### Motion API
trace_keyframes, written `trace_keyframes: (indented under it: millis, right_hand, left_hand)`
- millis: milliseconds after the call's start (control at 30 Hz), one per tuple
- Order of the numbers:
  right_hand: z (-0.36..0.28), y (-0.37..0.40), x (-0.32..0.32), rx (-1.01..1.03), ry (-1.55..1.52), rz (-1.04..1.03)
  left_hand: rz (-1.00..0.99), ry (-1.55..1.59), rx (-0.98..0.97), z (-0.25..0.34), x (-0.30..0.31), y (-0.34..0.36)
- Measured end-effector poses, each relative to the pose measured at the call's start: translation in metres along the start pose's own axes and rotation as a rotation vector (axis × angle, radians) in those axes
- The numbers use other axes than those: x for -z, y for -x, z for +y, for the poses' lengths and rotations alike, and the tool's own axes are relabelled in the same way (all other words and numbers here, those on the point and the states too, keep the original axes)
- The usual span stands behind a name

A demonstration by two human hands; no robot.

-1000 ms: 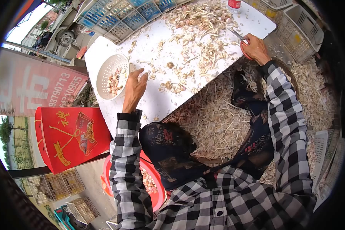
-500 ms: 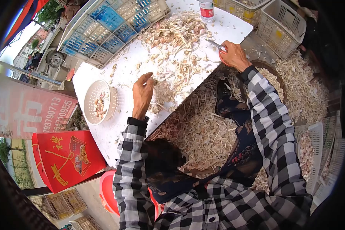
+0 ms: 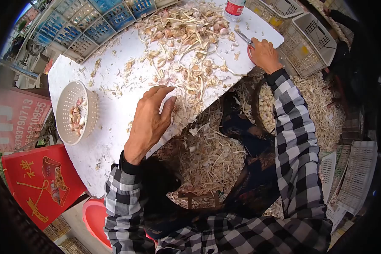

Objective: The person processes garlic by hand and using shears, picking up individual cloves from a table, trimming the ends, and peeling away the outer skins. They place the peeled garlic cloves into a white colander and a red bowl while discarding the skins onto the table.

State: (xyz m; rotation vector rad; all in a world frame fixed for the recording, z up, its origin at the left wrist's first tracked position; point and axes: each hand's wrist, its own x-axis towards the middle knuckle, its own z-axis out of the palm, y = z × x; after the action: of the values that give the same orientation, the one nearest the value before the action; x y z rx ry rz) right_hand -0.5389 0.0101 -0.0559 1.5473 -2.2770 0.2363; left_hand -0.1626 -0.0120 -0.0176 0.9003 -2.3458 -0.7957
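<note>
My right hand (image 3: 264, 56) is wrapped around the red-handled scissors (image 3: 244, 37) at the table's right corner, blades pointing up and left. Over the near edge of the white table (image 3: 110, 150) hovers my left hand (image 3: 148, 118), thumb and fingers apart with nothing visible between them. Just beyond it lie loose garlic skins and cut stems (image 3: 194, 72). A larger heap of garlic cloves and stalks (image 3: 182, 25) covers the far part of the table. To the left, a white perforated basket (image 3: 93, 106) holds several garlic cloves (image 3: 77, 116).
A blue and white crate (image 3: 101, 27) stands on the far left of the table, a bottle (image 3: 234, 9) at the far right. Grey crates (image 3: 307, 42) sit beyond. Stems litter the floor (image 3: 216, 163). A red gift bag (image 3: 44, 184) and red basin (image 3: 95, 218) are at left.
My left hand has come nearer, and its fingers now point right toward the scraps. My right hand still holds the scissors. The view has shifted, with the basket further left.
</note>
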Motion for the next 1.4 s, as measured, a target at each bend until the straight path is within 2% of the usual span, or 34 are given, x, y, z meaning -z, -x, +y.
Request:
trace_keyframes:
  millis: [33,100,167,200,267,367,433,467,500,567,667,700,767,800,867,967,1000,1033,1100,1133,1200,1233,1267,1300,1367,1400]
  right_hand:
    - [-0.005,0.002,0.009,0.007,0.020,0.003]
    - [-0.030,0.001,0.025,0.152,-0.039,0.113]
    - [-0.063,0.003,0.048,0.225,-0.411,-0.115]
    - [-0.078,0.007,0.047,0.255,-0.565,-0.249]
    - [-0.104,0.026,0.040,0.338,-0.598,-0.283]
    - [-0.131,0.054,0.034,0.484,-0.408,-0.254]
    - [-0.143,0.068,0.058,0.549,-0.535,-0.424]
    - [-0.147,0.068,0.084,0.575,-0.517,-0.680]
    - [-0.150,0.071,0.088,0.633,-0.550,-0.674]
    - [-0.155,0.060,0.100,0.532,-0.622,-0.598]
    - [-0.171,0.013,0.073,0.379,-0.685,-0.313]
    - [-0.178,-0.007,0.056,0.389,-0.681,-0.301]
    - [-0.189,-0.031,0.018,0.402,-0.782,-0.095]
    - [-0.196,-0.035,0.013,0.405,-0.784,-0.100]
    - [-0.207,-0.038,0.005,0.547,-0.616,-0.178]
    - [-0.206,-0.027,0.010,0.487,-0.645,-0.196]
    - [-0.202,-0.023,0.016,0.443,-0.641,-0.283]
    - [-0.199,-0.016,0.026,0.445,-0.640,-0.285]
    - [-0.195,0.002,0.051,0.344,-0.840,-0.371]
    - [-0.195,0.008,0.068,0.325,-0.862,-0.442]
    - [-0.200,0.016,0.092,0.404,-0.974,-0.478]
    - [-0.204,0.017,0.099,0.486,-1.091,-0.514]
    - [-0.208,0.008,0.103,0.482,-1.076,-0.612]
    - [-0.212,-0.002,0.097,0.487,-1.081,-0.607]
    - [-0.225,-0.025,0.062,0.340,-0.848,-0.528]
    - [-0.233,-0.034,0.037,0.424,-0.766,-0.393]
  left_hand:
    - [0.077,-0.048,0.065,-0.002,0.005,0.000]
    - [0.120,-0.352,0.188,-0.019,0.013,0.008]
    - [0.112,-0.380,0.265,-0.038,0.020,0.018]
    - [0.038,-0.419,0.282,-0.050,0.021,0.023]
    - [-0.054,-0.450,0.289,-0.065,0.014,0.029]
    - [-0.044,-0.249,0.057,-0.081,-0.008,0.029]
    - [-0.351,0.123,0.284,-0.031,0.006,0.018]
    - [-0.374,0.253,0.259,-0.028,0.002,0.019]
    - [-0.413,0.303,0.269,-0.016,0.008,0.018]
    - [-0.255,0.218,0.038,-0.013,0.006,0.017]
    - [-0.271,0.268,0.095,-0.009,0.012,0.012]
    - [-0.251,0.187,0.068,0.000,0.017,0.012]
    - [-0.192,0.257,0.004,-0.004,0.008,0.014]
    - [-0.198,0.280,0.033,-0.002,0.007,0.015]
    - [-0.197,0.266,0.048,-0.003,0.009,0.015]
    - [-0.162,0.233,0.045,-0.011,0.009,0.015]
    - [-0.102,0.306,0.158,-0.011,0.011,0.013]
    - [-0.039,0.375,0.269,-0.013,0.014,0.011]
    - [-0.056,0.803,0.478,-0.015,0.022,0.005]
    - [0.021,0.956,0.565,-0.015,0.023,0.002]
    - [0.113,1.206,0.728,-0.017,0.026,0.000]
    - [0.114,1.207,0.726,-0.019,0.026,0.002]
    - [0.088,1.406,0.784,-0.025,0.023,0.004]
    - [0.060,1.600,0.839,-0.031,0.020,0.005]
    - [0.053,1.653,0.764,-0.042,0.015,0.006]
    - [0.118,1.655,0.762,-0.042,0.018,0.007]
